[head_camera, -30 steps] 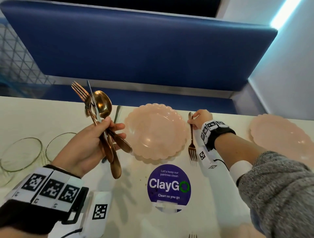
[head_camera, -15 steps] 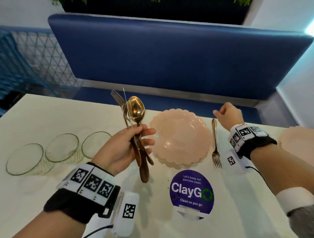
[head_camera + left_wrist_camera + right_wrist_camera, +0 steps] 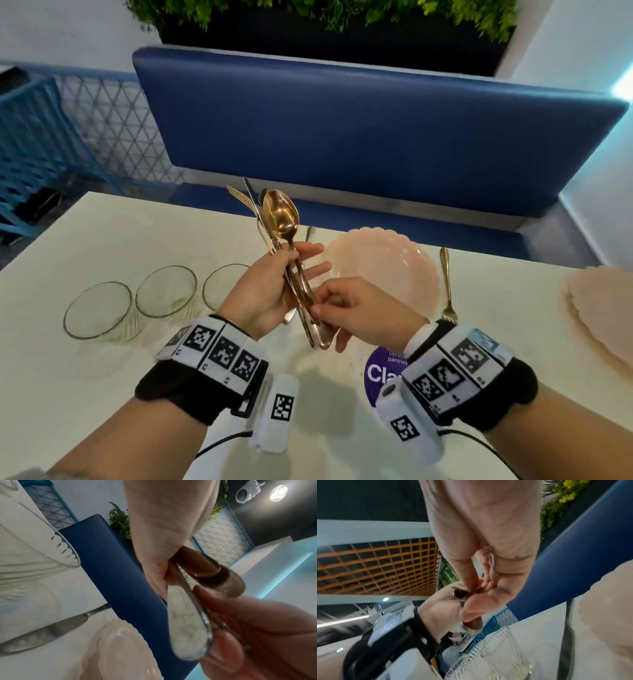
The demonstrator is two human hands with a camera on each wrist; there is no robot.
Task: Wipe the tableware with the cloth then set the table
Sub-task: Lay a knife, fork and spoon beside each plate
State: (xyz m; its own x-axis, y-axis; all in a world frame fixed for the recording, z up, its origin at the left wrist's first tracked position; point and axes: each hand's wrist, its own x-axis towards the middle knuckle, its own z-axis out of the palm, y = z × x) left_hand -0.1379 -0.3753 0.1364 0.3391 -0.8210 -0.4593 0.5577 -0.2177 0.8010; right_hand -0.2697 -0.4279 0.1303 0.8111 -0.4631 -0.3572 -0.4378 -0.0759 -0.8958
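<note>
A: At the frame's centre in the head view, what have you got?

B: Your left hand (image 3: 265,291) grips a bundle of cutlery (image 3: 294,270) upright above the table (image 3: 102,240): a gold spoon (image 3: 281,214), fork tines and a knife blade fan out at the top. Your right hand (image 3: 363,313) pinches the handle ends at the bottom of the bundle, thumb and forefinger closed on them.

A: What sits around your hands?

B: To the left, three glass bowls (image 3: 99,310) stand in a row, close together. Just right of centre lies a pink scalloped plate (image 3: 387,265), partly hidden by your right hand. A fork (image 3: 447,284) lies just beside its right rim, tines toward you. More pink plates (image 3: 603,315) sit at the right edge. A purple round sticker (image 3: 383,373) shows below the plate, half covered by your right wristband. A silver handle tip (image 3: 311,233) peeks out behind the bundle.

A: And the room?

B: The table is white. A blue padded bench back (image 3: 376,130) runs along its far side, with green plants (image 3: 308,10) in a dark planter above and blue mesh panels in the upper left.

A: Do the wrist views add anything?

B: The left wrist view shows a knife (image 3: 51,627) lying flat on the table between a bowl and the plate, mostly hidden in the head view. The right wrist view shows an orange ceiling grid (image 3: 376,566) in its left half.
</note>
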